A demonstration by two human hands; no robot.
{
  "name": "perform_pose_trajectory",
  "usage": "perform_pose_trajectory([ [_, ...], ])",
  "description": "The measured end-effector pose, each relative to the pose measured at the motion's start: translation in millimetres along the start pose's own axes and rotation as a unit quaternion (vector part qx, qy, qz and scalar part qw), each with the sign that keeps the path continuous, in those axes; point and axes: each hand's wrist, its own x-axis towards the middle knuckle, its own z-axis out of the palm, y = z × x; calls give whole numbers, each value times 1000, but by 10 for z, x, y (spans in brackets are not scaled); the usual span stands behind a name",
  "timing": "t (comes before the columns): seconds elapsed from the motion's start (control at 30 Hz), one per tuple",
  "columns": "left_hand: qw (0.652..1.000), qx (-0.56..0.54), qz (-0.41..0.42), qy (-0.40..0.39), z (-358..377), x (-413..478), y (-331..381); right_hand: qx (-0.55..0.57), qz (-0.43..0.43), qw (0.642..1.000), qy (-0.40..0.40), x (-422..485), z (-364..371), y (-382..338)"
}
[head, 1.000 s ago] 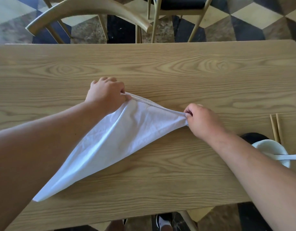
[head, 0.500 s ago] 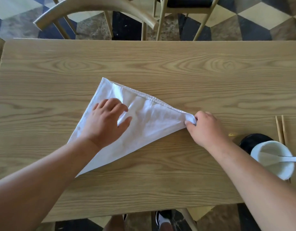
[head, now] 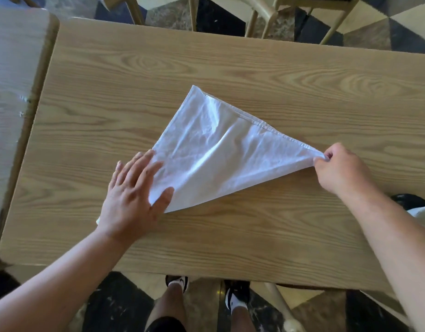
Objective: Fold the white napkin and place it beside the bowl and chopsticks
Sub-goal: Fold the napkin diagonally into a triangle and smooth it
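The white napkin (head: 218, 149) lies on the wooden table (head: 254, 75) folded into a triangle, one tip pointing away from me. My left hand (head: 132, 195) rests flat with fingers spread on the napkin's near-left corner. My right hand (head: 338, 168) pinches the right corner between thumb and fingers and holds it slightly taut. Only a sliver of the white bowl (head: 424, 213) on its black saucer (head: 410, 200) shows at the right edge, behind my right forearm. The chopsticks are out of view.
A second table (head: 12, 92) stands close on the left with a narrow gap between. Wooden chairs (head: 259, 13) stand beyond the far edge on a checkered floor. My legs and shoes (head: 178, 283) show below the near edge.
My left hand slid from the middle of the napkin down to its near-left corner and flattened. My right hand kept its pinch on the right corner. The view shifted right, pushing the bowl to the edge.
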Motion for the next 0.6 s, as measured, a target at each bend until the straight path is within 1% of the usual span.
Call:
perform_pose_trajectory([
  [0.03,999,5,39,8,45,-2,116,-14,-28,998,49,-25,16,5],
  [0.07,997,5,79,15,106,9,259,-26,-82,990,113,-63,47,-3],
  [0.1,994,-1,109,18,174,43,420,-30,-146,973,176,-115,90,-24],
  [0.13,992,-10,123,17,250,105,592,-21,-202,954,220,-176,134,-68],
  [0.17,992,-17,123,14,329,188,767,-9,-242,942,232,-214,198,-107],
  [0.23,992,-26,119,10,484,386,1099,-9,-278,940,196,-245,367,-160],
  [0.3,990,-27,137,5,639,583,1359,-45,-263,954,136,-253,556,-166],
  [0.37,988,-16,152,-18,784,725,1503,-79,-243,962,101,-250,686,-142],
  [0.47,987,19,152,-52,895,754,1417,-104,-236,960,112,-247,760,-99],
  [0.6,990,52,124,-52,742,535,947,-96,-226,962,123,-251,776,-75],
])
